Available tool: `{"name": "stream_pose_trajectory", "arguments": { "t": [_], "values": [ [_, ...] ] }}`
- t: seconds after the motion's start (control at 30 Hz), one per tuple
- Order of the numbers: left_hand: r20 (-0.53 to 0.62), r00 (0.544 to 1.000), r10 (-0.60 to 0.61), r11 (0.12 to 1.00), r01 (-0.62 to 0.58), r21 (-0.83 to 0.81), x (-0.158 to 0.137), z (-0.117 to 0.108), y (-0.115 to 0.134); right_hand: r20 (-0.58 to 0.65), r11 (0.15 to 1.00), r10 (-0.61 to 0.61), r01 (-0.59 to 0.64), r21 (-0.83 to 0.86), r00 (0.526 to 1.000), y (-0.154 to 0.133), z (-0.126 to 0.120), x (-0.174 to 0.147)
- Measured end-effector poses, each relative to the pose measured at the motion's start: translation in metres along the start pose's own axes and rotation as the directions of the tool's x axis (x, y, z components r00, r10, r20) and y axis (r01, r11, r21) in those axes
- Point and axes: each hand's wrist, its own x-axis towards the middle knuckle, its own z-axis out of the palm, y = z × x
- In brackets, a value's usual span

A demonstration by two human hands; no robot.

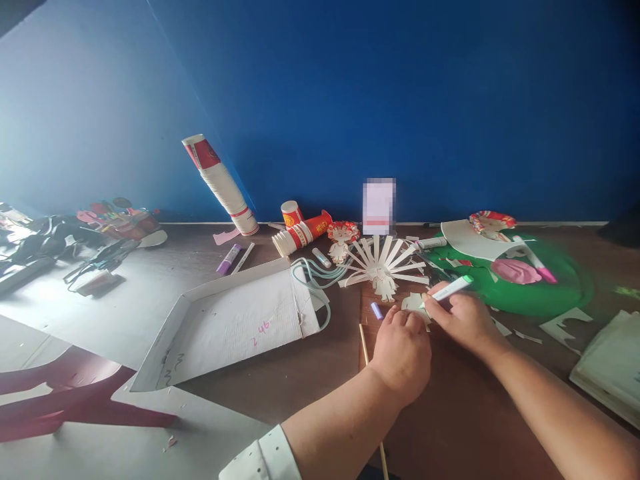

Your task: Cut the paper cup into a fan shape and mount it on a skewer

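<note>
My right hand (467,323) is closed around a white marker (450,288) with a green end that points up and right. The marker's lower end meets a small white paper cutout (413,302) lying on the table. My left hand (404,353) is closed, its curled fingers at the near left edge of that cutout, pinning it; its fingertips are partly hidden. Just beyond lies a white paper figure (385,287) with a fan of paper strips (381,252). A purple cap (377,311) rests left of the cutout, close to my left hand.
A cardboard box lid (220,320) and a wooden stick (365,343) lie left. Paper cups (303,233), a leaning cup stack (225,190) and a coloured paper doll (341,241) stand behind. Rightward are a green sheet (520,293), a pink marker (537,263) and paper scraps (565,327).
</note>
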Motion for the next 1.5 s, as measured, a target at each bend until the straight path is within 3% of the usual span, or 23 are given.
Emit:
{"name": "stream_pose_trajectory", "arguments": {
  "t": [0.17,0.43,0.83,1.07,1.27,1.5],
  "values": [
    [-0.006,1.0,-0.012,1.0,0.012,-0.001,-0.0004,0.0012,-0.0002,-0.027,0.998,-0.06,0.06,-0.001,0.998,-0.0022,-0.0035,0.0003],
    [-0.013,1.0,-0.001,1.0,0.001,0.007,0.0,0.0013,-0.0007,0.033,0.997,-0.08,0.079,0.027,0.996,0.001,-0.0009,-0.0018],
    [0.012,1.0,-0.004,1.0,0.004,0.003,0.0002,-0.0009,-0.0004,0.093,1.0,-0.004,0.002,0.03,0.996,-0.0022,-0.0013,-0.0007],
    [0.012,1.0,0.001,1.0,-0.001,-0.002,-0.0003,-0.0017,0.0001,0.091,0.998,-0.042,0.037,0.053,0.995,-0.0052,-0.0033,0.0003],
    [-0.007,1.0,-0.005,1.0,0.005,0.001,0.0,0.0014,-0.0007,0.015,0.998,-0.06,0.06,0.029,0.998,-0.0035,-0.0031,-0.0006],
    [-0.005,1.0,-0.001,1.0,0.002,0.017,0.0,0.0003,-0.0005,0.066,0.994,-0.098,0.095,0.051,0.993,-0.0005,-0.0015,-0.0005]
  ]
}}
